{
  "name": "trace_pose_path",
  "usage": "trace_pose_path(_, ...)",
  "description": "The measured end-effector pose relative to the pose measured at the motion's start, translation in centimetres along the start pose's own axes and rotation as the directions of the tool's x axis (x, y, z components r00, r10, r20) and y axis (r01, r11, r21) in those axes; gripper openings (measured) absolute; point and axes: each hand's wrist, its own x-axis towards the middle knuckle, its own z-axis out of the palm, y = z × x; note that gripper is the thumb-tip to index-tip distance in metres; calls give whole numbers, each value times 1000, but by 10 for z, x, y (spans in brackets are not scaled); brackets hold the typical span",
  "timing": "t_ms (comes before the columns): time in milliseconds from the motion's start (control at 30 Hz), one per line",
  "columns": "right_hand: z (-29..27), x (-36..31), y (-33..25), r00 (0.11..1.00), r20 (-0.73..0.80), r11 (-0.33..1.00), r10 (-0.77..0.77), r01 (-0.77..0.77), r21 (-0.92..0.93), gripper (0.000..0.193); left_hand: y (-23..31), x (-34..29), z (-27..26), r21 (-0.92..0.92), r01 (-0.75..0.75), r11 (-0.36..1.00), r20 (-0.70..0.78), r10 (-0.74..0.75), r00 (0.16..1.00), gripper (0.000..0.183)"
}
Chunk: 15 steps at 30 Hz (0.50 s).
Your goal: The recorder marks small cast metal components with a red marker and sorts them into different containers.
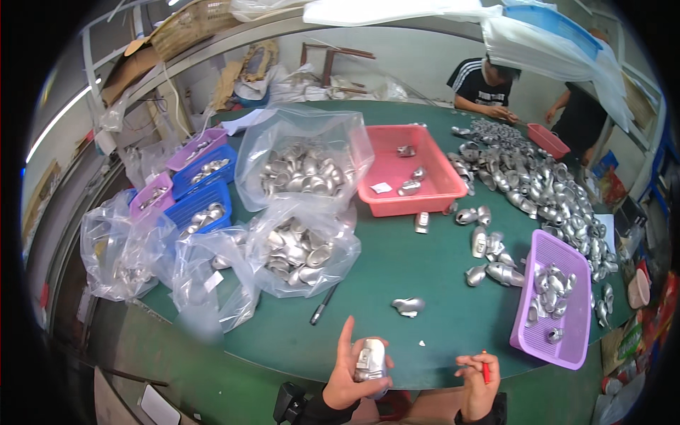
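Near the table's front edge, my left hand grips a silver metal part, rounded and hollow-looking, with its thumb across the lower end and index finger stretched upward. To the right, my right hand has its fingers curled round a slim red pen-like tool; its tip is too small to make out. A single silver part lies on the green table beyond my hands. Left of it rests a dark marker-like stick.
Clear bags of silver parts stand at left beside blue baskets. A red bin sits at the middle back, a purple basket at right. Loose parts heap along the right. A person sits across the table.
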Motion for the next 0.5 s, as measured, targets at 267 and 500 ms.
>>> trace_pose_path(267, 5, 7, 15, 994, -103, 1000, 26, -25, 12, 15, 11, 3, -1, 543, 55, 838, -136, 23, 990, 77)
trace_pose_path(500, -1, 6, 20, 993, 105, 979, 45, -23, -201, 10, 6, -1, -15, 362, 71, 930, -58, -53, 997, 93)
